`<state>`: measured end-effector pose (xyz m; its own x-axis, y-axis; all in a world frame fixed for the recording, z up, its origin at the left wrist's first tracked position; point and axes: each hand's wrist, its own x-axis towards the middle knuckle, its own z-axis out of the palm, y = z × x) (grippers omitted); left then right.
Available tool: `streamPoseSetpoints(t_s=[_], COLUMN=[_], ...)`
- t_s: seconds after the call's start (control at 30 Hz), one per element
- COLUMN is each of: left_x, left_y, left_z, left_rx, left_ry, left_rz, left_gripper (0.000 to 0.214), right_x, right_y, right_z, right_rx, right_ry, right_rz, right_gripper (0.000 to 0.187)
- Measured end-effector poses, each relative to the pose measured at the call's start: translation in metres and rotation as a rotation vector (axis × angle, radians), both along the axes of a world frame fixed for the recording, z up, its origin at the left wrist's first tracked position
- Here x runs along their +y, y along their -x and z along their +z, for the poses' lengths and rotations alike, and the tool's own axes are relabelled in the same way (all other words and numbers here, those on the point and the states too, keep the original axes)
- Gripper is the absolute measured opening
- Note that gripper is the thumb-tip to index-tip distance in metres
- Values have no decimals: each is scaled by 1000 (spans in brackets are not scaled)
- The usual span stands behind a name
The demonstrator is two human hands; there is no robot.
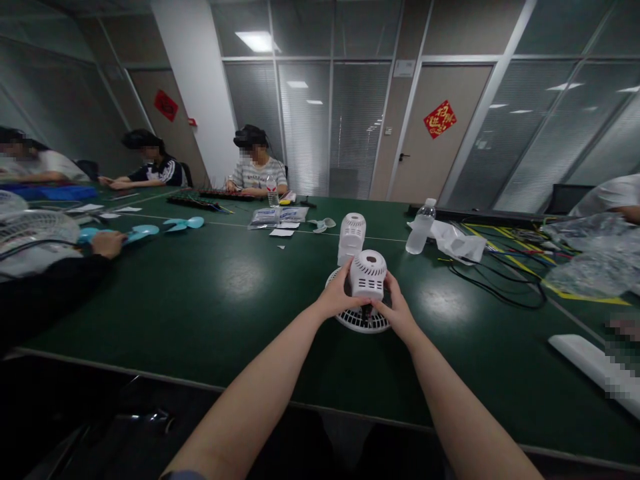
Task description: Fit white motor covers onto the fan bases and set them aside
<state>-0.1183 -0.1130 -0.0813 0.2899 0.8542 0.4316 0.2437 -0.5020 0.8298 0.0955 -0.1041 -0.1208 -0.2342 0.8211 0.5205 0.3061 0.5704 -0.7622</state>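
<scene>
We are holding a white motor housing (368, 273) between both hands, near the middle of the green counter (200, 293). Our left hand (336, 298) is curling around its left side and our right hand (399, 310) around its right side, both pressing on it. The fingertips are going behind the housing, so we are not seeing them. The housing is standing over a round white grille (361, 322), which is lying flat on the counter. The hands are covering the place where they meet, so we cannot tell if the two are joined.

Just behind, a second white housing (351, 237) is standing upright, and a water bottle (420, 230) is standing to its right. Black cables (500, 280) are lying further right. At the left, a co-worker's hand (107, 244) is resting beside blue fan blades (184, 224), and the arm is cut off by the edge.
</scene>
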Motion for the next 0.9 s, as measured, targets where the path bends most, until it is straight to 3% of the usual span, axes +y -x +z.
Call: streamPoseSetpoints(t_s=[0.2, 0.4, 0.6, 0.9], left_x=[5, 6, 7, 11], left_y=[12, 14, 13, 17], left_z=[0, -3, -1, -4], left_rx=[58, 88, 3, -28], left_ry=[0, 70, 89, 88], left_rz=[-86, -88, -97, -172], left_gripper=[123, 121, 117, 116], right_x=[-3, -2, 4, -4], right_y=[0, -2, 0, 1], right_z=[2, -1, -7, -2], right_rx=[28, 23, -49, 0], right_ry=[12, 6, -17, 12], right_rz=[42, 58, -35, -6], right_gripper=[89, 92, 95, 93])
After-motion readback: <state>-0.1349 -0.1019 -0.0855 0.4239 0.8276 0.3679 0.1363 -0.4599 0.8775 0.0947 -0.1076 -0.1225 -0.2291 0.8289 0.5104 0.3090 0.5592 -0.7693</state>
